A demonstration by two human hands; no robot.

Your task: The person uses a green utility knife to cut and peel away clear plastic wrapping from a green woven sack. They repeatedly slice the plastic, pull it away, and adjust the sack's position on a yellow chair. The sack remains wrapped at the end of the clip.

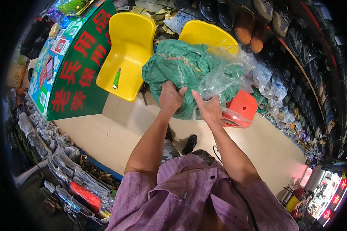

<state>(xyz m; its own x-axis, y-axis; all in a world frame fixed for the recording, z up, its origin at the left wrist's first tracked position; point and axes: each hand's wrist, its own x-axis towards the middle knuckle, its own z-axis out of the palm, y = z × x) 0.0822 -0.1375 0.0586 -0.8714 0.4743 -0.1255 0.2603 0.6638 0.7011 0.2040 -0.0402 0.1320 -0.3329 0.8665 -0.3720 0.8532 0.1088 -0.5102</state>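
Note:
A bulky green woven plastic sack (173, 68) lies in front of me, with a clear plastic bag (221, 79) bunched over its right side. My left hand (171, 96) presses on the sack's near part, its fingers bent into the fabric. At the near edge of the clear plastic, my right hand (207, 106) has its thumb extended towards the other thumb and the plastic under its fingers. The thumbs are apart. To the left, a green utility knife (116, 78) rests on the seat of a yellow plastic chair (130, 55).
Another yellow chair (209, 31) stands behind the sack, and a red plastic stool (243, 106) at its right. A green counter (78, 72) with a phone (49, 68) is at left. Shoe shelves (295, 62) curve along the right; packaged goods (84, 184) line the lower left.

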